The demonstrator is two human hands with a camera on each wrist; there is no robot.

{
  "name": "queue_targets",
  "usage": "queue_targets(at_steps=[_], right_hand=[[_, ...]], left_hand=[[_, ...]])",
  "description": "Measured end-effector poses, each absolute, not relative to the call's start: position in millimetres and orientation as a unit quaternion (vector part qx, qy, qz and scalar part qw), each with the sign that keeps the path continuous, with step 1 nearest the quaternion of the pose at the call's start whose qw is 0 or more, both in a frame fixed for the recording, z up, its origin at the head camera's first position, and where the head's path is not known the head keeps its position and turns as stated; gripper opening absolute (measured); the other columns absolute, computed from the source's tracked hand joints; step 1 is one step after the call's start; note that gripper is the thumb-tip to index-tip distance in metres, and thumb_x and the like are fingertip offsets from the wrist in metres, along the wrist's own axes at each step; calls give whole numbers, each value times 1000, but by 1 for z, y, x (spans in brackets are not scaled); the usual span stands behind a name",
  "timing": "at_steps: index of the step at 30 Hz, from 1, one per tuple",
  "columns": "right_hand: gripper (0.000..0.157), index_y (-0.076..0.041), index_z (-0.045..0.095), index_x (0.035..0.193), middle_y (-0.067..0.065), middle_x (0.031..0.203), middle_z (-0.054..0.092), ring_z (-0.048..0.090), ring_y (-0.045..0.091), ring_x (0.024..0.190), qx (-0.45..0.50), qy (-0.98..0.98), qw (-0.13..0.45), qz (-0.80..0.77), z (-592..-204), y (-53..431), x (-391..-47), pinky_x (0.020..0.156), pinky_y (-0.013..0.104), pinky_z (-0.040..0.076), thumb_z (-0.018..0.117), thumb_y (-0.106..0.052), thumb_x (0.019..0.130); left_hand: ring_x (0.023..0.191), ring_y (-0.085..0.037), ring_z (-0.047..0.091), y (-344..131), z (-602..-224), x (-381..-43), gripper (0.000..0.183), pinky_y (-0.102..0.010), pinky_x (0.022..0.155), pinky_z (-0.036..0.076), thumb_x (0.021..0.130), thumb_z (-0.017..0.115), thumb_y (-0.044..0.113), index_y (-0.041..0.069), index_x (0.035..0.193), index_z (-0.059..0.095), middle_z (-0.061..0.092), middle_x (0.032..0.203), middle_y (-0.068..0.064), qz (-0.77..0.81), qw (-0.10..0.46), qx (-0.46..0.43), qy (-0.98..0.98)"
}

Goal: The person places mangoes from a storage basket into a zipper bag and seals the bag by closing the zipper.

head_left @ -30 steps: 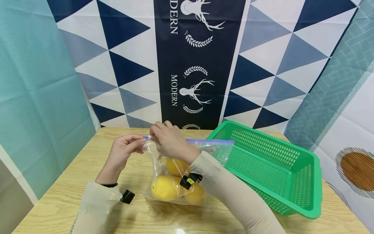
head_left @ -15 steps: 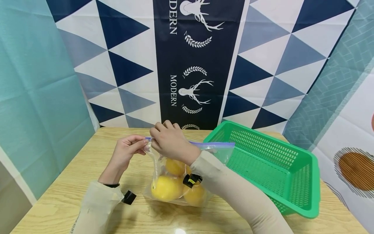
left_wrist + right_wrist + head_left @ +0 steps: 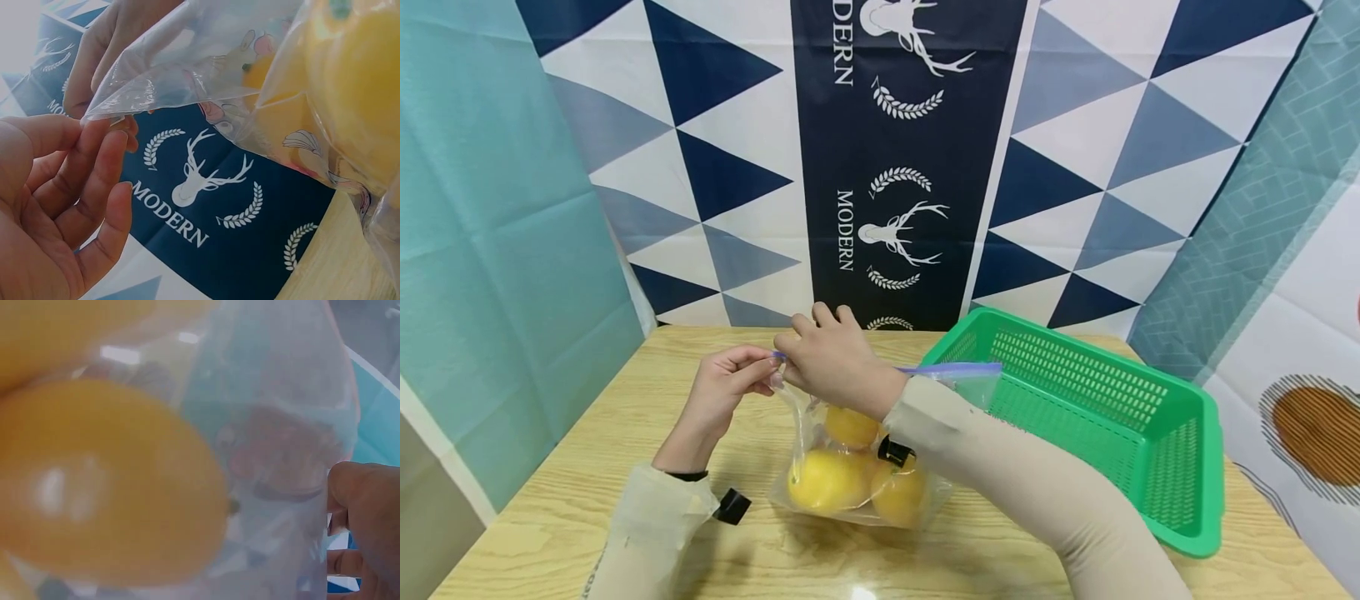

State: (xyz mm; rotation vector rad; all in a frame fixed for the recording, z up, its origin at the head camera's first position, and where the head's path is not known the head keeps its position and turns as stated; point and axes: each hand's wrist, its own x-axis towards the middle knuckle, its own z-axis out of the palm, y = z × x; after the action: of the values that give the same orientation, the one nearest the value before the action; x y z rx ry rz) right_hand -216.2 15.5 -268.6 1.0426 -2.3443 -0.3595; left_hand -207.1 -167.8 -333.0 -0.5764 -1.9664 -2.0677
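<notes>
A clear zip bag [image 3: 800, 421] with a purple zip strip [image 3: 955, 368] stands on the table with several fruits inside. A yellow fruit [image 3: 823, 481] lies at the bottom left, an orange-toned one [image 3: 898, 496] beside it, and another [image 3: 850, 427] above. My left hand [image 3: 722, 396] pinches the bag's upper left corner between thumb and index finger. Close beside it, my right hand [image 3: 835, 362] grips the zip strip near its left end, covering part of it. In the right wrist view, a fruit [image 3: 125, 487] shows large through the plastic beside the right hand's fingers.
A green perforated basket [image 3: 1212, 483] stands to the right, partly behind the bag and right sleeve. The wooden table [image 3: 625, 433] meets a patterned cloth [image 3: 737, 167] at its back edge. Black wrist camera mounts [image 3: 731, 506] stick out near the bag.
My right hand has slid slightly left along the zip strip, closer to the left hand. More of its forearm now crosses the basket. The left hand stays almost still, and the fruits keep their places.
</notes>
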Motion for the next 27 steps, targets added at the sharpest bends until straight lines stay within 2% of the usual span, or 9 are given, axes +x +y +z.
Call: queue_targets(at_steps=[5, 12, 15, 17, 24, 27], right_hand=[[22, -26, 65, 107, -3, 101, 61, 52, 23, 99, 383, -868, 270, -166, -265, 17, -216, 85, 41, 45, 52, -41, 100], [19, -25, 67, 102, -4, 97, 62, 53, 22, 96, 394, -842, 309, -199, -263, 26, -216, 83, 41, 47, 56, -40, 96], [19, -24, 67, 101, -4, 97, 63, 54, 22, 95, 408, -830, 323, -202, -265, 29, -217, 82, 40, 47, 57, -40, 96], [20, -24, 67, 102, -4, 98, 63, 54, 22, 95, 416, -824, 328, -201, -266, 31, -218, 82, 40, 46, 57, -41, 96], [17, -23, 65, 95, -4, 94, 62, 51, 20, 88, 439, -807, 350, -182, -269, 40, -223, 77, 35, 44, 59, -38, 93], [16, -21, 65, 91, -4, 92, 62, 50, 20, 86, 450, -800, 355, -175, -270, 44, -225, 76, 36, 44, 59, -36, 92]], left_hand=[[65, -8, 68, -167, -333, -207, 28, -24, 62, 58, 96, 59, -3, 17, 85, 75, 71, 74, 4, -706, 122, -187, -673], [64, -9, 67, -165, -332, -207, 13, -25, 62, 59, 95, 60, -2, -2, 89, 72, 70, 73, 3, -698, 131, -168, -684], [64, -9, 67, -165, -332, -207, 12, -24, 62, 58, 95, 60, -3, -6, 90, 70, 70, 72, 3, -694, 133, -166, -687], [64, -8, 67, -165, -332, -206, 12, -24, 61, 58, 95, 60, -3, -6, 90, 71, 69, 72, 4, -694, 133, -165, -688], [64, -7, 66, -162, -332, -204, 17, -23, 62, 58, 93, 61, -4, 5, 86, 73, 69, 72, 5, -696, 130, -162, -688], [64, -7, 66, -161, -331, -204, 15, -23, 62, 58, 93, 62, -5, 1, 87, 73, 69, 73, 5, -693, 130, -162, -690]])
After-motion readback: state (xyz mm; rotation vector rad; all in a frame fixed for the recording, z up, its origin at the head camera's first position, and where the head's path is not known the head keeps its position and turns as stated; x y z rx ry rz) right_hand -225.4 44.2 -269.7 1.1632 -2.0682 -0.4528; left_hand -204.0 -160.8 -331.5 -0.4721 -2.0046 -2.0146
